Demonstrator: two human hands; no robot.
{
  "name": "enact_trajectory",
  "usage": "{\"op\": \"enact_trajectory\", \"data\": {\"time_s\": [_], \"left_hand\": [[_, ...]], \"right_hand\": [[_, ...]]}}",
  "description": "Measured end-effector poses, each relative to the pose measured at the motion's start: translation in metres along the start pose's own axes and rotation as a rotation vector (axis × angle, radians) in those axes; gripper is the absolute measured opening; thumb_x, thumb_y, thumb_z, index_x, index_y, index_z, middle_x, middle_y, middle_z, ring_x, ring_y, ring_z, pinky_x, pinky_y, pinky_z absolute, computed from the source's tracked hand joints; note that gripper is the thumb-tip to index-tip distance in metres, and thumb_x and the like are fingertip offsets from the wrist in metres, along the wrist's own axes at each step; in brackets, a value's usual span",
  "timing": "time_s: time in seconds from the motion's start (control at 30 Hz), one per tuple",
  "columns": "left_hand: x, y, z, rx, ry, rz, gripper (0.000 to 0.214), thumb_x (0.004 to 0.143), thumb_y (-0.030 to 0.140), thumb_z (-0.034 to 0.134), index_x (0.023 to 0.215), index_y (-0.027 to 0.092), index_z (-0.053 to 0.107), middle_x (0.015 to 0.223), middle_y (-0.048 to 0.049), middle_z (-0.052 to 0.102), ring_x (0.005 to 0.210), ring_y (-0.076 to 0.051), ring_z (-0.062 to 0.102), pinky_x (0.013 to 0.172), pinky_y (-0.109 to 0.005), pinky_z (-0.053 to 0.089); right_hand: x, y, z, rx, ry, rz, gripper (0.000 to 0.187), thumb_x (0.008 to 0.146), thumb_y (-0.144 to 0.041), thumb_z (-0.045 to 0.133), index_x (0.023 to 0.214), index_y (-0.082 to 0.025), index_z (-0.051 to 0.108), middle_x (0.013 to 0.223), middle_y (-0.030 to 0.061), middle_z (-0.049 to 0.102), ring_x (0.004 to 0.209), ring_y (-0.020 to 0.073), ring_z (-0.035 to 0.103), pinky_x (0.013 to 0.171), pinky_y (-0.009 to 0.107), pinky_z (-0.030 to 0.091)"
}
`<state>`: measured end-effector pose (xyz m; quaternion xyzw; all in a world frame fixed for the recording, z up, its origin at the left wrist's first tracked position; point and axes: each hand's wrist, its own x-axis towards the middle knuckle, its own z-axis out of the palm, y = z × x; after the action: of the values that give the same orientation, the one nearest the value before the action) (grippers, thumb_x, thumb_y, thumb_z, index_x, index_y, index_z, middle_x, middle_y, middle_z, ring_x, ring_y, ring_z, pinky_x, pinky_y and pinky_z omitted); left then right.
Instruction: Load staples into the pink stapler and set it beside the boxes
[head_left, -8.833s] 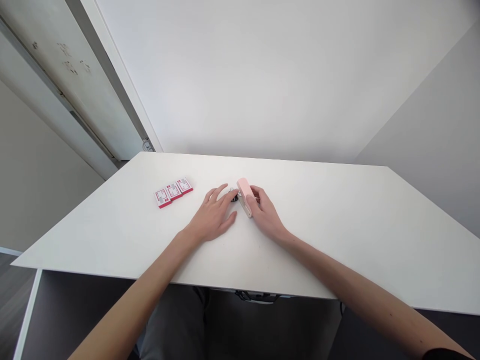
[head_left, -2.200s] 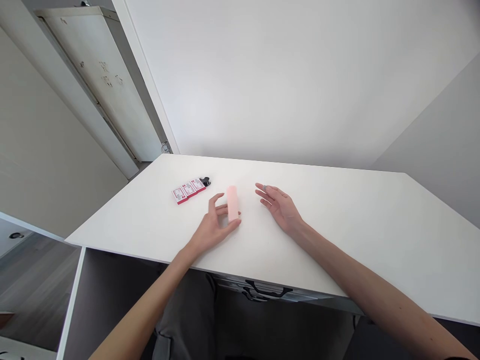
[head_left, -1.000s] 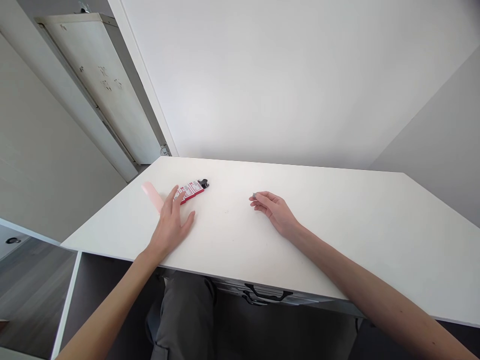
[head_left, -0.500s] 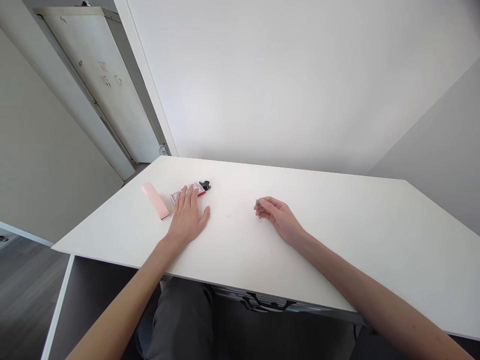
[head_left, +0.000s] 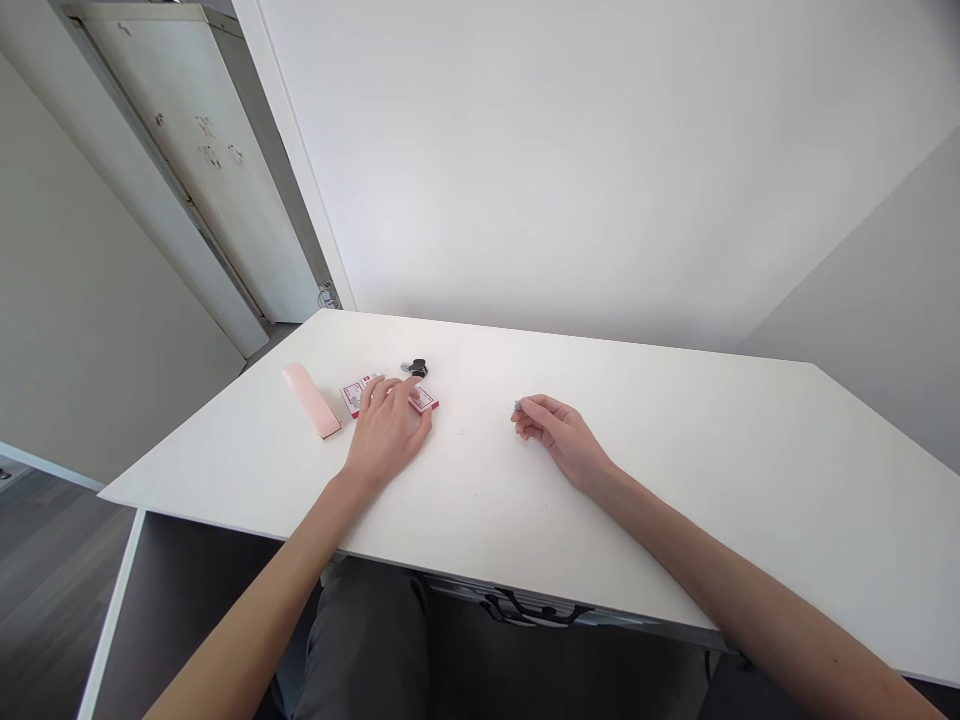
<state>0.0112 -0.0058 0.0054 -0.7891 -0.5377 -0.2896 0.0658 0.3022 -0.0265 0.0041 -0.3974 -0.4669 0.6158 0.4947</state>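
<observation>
White-and-red flat boxes (head_left: 351,398), seemingly cardboard, lie on the left half of the smooth white surface (head_left: 675,480), partly hidden by the left hand (head_left: 386,428). Palm down, that hand has its fingers draped over them, perhaps to steady them; whether it grips one I cannot tell. Level with it, the right hand (head_left: 559,430) pinches a small grey piece (head_left: 517,405) between thumb and fingertips, a hold that suits something so tiny. Toward the surface's left edge, a pale pink oblong stapler (head_left: 310,400), apparently plastic, lies slantwise, likely to leave the hands room. Just beyond the boxes, toward the far edge, rests a black-and-silver gadget (head_left: 417,368), too small to identify.
</observation>
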Motion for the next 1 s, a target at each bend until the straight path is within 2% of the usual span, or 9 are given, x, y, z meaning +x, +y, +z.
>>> {"op": "enact_trajectory", "data": {"time_s": [0.1, 0.17, 0.23, 0.37, 0.53, 0.63, 0.77, 1.0], "left_hand": [[0.000, 0.000, 0.000, -0.015, -0.043, -0.005, 0.058, 0.099, 0.051, 0.053, 0.145, 0.017, 0.049, 0.138, -0.0185, 0.062, 0.141, -0.038, 0.048, 0.126, -0.061, 0.030], [0.000, -0.002, 0.003, -0.031, -0.087, -0.053, 0.068, 0.097, 0.056, 0.056, 0.151, 0.014, 0.044, 0.147, -0.0214, 0.056, 0.150, -0.040, 0.039, 0.126, -0.064, 0.028], [0.000, -0.004, 0.005, -0.045, -0.115, -0.075, 0.070, 0.098, 0.058, 0.055, 0.152, 0.015, 0.044, 0.147, -0.0213, 0.056, 0.153, -0.041, 0.033, 0.126, -0.067, 0.024], [0.000, -0.004, 0.003, -0.044, -0.136, 0.019, 0.061, 0.099, 0.062, 0.055, 0.146, 0.024, 0.058, 0.128, -0.0145, 0.067, 0.136, -0.038, 0.047, 0.124, -0.065, 0.024], [0.002, -0.001, -0.005, -0.062, -0.290, 0.040, 0.074, 0.081, 0.080, 0.070, 0.133, 0.029, 0.072, 0.102, -0.0084, 0.066, 0.108, -0.033, 0.056, 0.111, -0.057, 0.035], [0.003, 0.000, -0.009, -0.163, -0.350, 0.039, 0.064, 0.082, 0.077, 0.072, 0.122, 0.027, 0.074, 0.102, -0.0062, 0.069, 0.104, -0.030, 0.060, 0.107, -0.051, 0.038], [0.002, 0.005, -0.012, -0.262, -0.366, 0.007, 0.053, 0.088, 0.071, 0.070, 0.114, 0.025, 0.073, 0.103, -0.0056, 0.073, 0.100, -0.028, 0.063, 0.096, -0.044, 0.045], [-0.005, 0.012, -0.011, -0.309, -0.277, 0.045, 0.036, 0.097, 0.053, 0.066, 0.117, 0.024, 0.071, 0.086, -0.0013, 0.063, 0.081, -0.020, 0.059, 0.079, -0.035, 0.047]], "right_hand": [[0.000, 0.000, 0.000, -0.001, -0.001, 0.000, 0.036, 0.084, -0.061, 0.082, 0.089, -0.025, 0.078, 0.097, 0.0051, 0.074, 0.084, 0.0197, 0.062, 0.083, 0.039, 0.051], [0.000, 0.000, 0.000, 0.001, -0.002, 0.000, 0.036, 0.084, -0.061, 0.082, 0.089, -0.025, 0.078, 0.097, 0.0052, 0.074, 0.084, 0.0195, 0.062, 0.083, 0.040, 0.050], [0.000, 0.001, 0.000, 0.002, -0.007, 0.000, 0.037, 0.084, -0.061, 0.082, 0.090, -0.025, 0.078, 0.098, 0.0056, 0.074, 0.084, 0.0194, 0.061, 0.083, 0.039, 0.050], [0.000, 0.001, -0.001, 0.001, -0.012, 0.005, 0.037, 0.084, -0.060, 0.082, 0.091, -0.024, 0.078, 0.099, 0.0062, 0.073, 0.084, 0.0187, 0.060, 0.082, 0.038, 0.050], [0.001, 0.001, -0.001, -0.004, -0.008, 0.004, 0.037, 0.084, -0.059, 0.081, 0.091, -0.023, 0.077, 0.098, 0.0063, 0.072, 0.083, 0.0180, 0.060, 0.082, 0.036, 0.050], [0.001, 0.001, -0.001, -0.006, -0.009, 0.002, 0.036, 0.085, -0.058, 0.081, 0.091, -0.023, 0.077, 0.098, 0.0060, 0.072, 0.083, 0.0179, 0.060, 0.082, 0.036, 0.050], [0.000, 0.000, 0.000, -0.030, -0.017, -0.013, 0.035, 0.086, -0.057, 0.080, 0.090, -0.023, 0.076, 0.098, 0.0058, 0.073, 0.083, 0.0176, 0.061, 0.081, 0.036, 0.050], [-0.003, 0.004, 0.006, -0.269, -0.090, -0.070, 0.032, 0.093, -0.055, 0.072, 0.099, -0.024, 0.077, 0.101, 0.0062, 0.076, 0.086, 0.0184, 0.065, 0.079, 0.035, 0.050]]}}
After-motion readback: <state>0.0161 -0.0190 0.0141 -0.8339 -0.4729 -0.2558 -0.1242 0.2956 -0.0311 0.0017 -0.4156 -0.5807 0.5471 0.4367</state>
